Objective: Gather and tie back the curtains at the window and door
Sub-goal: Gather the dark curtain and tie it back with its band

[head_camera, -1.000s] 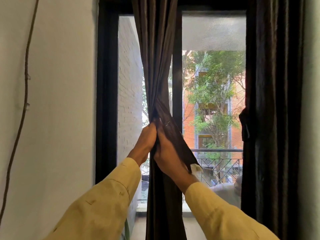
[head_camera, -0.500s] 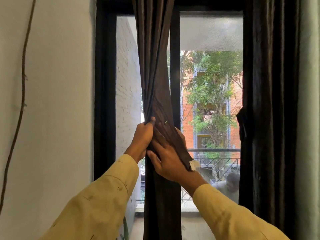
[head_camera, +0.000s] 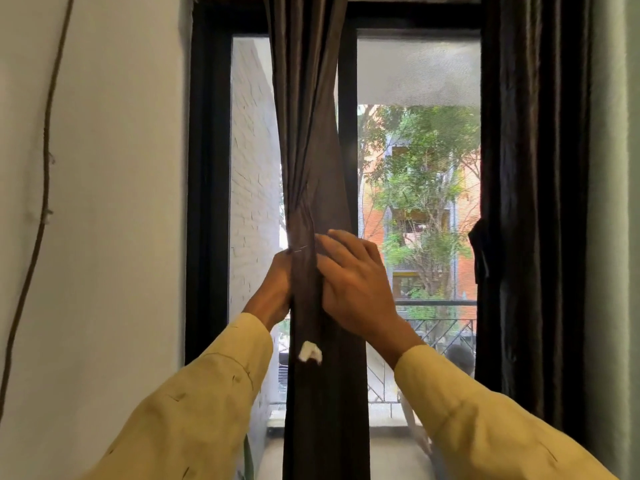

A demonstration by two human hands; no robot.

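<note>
A dark brown curtain [head_camera: 311, 133] hangs gathered into a narrow bundle in front of the window's middle post. My left hand [head_camera: 277, 289] grips the bundle from its left side at waist height. My right hand [head_camera: 353, 282] wraps over the bundle from the right, its fingertips blurred on the fabric. A fabric strip with a white tag [head_camera: 310, 353] at its end hangs down the front of the bundle below my hands. A small metal pin [head_camera: 299, 250] shows in the fabric just above my left hand.
A second dark curtain [head_camera: 533, 202] hangs at the right edge of the window, with a dark tie [head_camera: 479, 251] on its left side. The black window frame [head_camera: 207, 202] meets a white wall [head_camera: 114, 237] on the left, where a thin cord [head_camera: 45, 188] runs down.
The strip with the white tag, earlier pulled out to the lower right under my right hand, now hangs straight down. My right hand has shifted up and right onto the bundle.
</note>
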